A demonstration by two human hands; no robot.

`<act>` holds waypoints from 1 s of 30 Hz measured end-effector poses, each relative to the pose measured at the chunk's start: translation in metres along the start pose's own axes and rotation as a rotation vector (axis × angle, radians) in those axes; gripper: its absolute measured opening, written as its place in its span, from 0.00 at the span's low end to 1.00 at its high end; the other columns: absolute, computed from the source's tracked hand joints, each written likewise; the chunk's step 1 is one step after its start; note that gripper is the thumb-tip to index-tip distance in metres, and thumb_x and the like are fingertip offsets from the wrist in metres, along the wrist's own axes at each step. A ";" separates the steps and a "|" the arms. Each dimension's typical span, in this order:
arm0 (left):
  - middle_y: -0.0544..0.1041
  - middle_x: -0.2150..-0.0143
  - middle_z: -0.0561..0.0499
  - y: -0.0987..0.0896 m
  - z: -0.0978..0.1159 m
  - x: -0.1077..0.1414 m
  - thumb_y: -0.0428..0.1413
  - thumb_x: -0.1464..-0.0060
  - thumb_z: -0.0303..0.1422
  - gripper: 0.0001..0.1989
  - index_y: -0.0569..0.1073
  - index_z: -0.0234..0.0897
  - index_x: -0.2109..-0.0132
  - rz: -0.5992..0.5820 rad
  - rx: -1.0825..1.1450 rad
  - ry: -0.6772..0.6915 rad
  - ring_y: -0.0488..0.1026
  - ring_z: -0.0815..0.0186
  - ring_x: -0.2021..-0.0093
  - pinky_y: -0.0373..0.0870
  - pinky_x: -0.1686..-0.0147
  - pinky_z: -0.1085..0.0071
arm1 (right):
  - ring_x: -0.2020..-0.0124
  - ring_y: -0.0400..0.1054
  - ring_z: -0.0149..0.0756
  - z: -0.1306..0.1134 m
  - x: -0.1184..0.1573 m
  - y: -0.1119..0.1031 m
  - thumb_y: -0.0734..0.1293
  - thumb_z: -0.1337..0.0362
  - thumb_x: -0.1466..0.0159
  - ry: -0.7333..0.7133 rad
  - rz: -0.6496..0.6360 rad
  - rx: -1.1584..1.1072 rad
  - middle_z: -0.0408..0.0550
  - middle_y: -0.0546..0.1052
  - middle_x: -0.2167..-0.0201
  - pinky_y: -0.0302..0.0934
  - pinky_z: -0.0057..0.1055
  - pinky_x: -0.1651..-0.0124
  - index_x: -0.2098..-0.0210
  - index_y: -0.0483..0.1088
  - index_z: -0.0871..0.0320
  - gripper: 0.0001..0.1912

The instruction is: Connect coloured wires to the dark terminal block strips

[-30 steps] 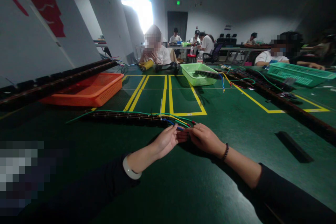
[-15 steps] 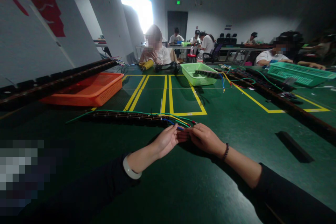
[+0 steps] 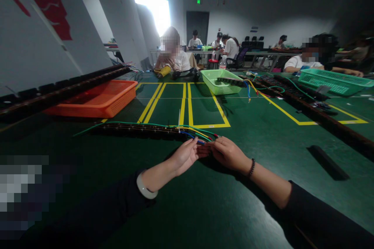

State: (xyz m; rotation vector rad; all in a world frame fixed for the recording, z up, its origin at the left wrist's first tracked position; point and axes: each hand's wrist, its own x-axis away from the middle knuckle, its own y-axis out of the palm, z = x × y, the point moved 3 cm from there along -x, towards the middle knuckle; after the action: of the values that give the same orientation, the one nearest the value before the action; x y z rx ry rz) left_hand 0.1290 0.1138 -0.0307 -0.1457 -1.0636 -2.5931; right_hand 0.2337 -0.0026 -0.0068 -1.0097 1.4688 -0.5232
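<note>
while the left hand pinches a blue wire end beside the dark strip, whether the right hand also grips, i cannot tell; it seems light, flexible, best held near its tip.

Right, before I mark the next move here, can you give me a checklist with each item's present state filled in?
1. Left grip on the blue piece: ok, pinched.
2. Right grip on the blue piece: cannot tell, contact hidden.
3. Red wire tips clear of the right grip: cannot tell, they sit right by it.
4. Black strip lying on the green table: ok.
5. Orange basket apart from both grips: ok.
</note>
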 end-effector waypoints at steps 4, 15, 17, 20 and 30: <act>0.77 0.68 0.43 0.000 0.000 0.000 0.45 0.39 0.31 0.10 0.68 0.30 0.62 0.000 -0.004 -0.001 0.76 0.65 0.67 0.69 0.61 0.67 | 0.69 0.62 0.34 0.001 0.001 0.000 0.57 0.71 0.36 -0.002 0.007 0.000 0.49 0.70 0.71 0.60 0.32 0.63 0.56 0.67 0.61 0.11; 0.77 0.68 0.42 0.001 0.000 0.001 0.46 0.39 0.31 0.10 0.69 0.30 0.62 -0.002 0.003 -0.005 0.76 0.63 0.66 0.69 0.57 0.63 | 0.68 0.63 0.34 -0.001 0.000 -0.001 0.57 0.71 0.36 0.001 0.001 -0.003 0.49 0.71 0.71 0.60 0.32 0.64 0.55 0.67 0.60 0.13; 0.77 0.68 0.42 0.000 0.000 0.001 0.46 0.39 0.31 0.09 0.69 0.30 0.62 -0.005 0.004 -0.004 0.76 0.64 0.66 0.68 0.56 0.63 | 0.68 0.63 0.34 0.000 0.000 -0.001 0.57 0.71 0.36 -0.001 0.001 0.001 0.49 0.71 0.71 0.60 0.32 0.64 0.55 0.67 0.60 0.12; 0.77 0.68 0.42 0.000 0.000 0.001 0.46 0.39 0.31 0.09 0.69 0.30 0.62 -0.006 -0.004 -0.003 0.76 0.64 0.66 0.68 0.56 0.63 | 0.69 0.63 0.34 -0.001 0.000 -0.001 0.57 0.71 0.36 -0.006 0.006 0.008 0.48 0.70 0.71 0.60 0.32 0.63 0.55 0.67 0.60 0.12; 0.77 0.68 0.43 -0.002 -0.001 -0.001 0.48 0.40 0.32 0.09 0.69 0.30 0.63 -0.008 0.009 -0.001 0.76 0.64 0.66 0.68 0.56 0.63 | 0.69 0.63 0.34 -0.001 0.000 -0.001 0.57 0.72 0.37 -0.009 0.000 0.008 0.49 0.71 0.71 0.60 0.32 0.64 0.55 0.67 0.60 0.12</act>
State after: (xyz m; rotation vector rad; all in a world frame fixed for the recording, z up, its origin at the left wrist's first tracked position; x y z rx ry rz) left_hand 0.1292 0.1143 -0.0329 -0.1409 -1.0779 -2.5951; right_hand 0.2333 -0.0036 -0.0055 -1.0049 1.4575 -0.5238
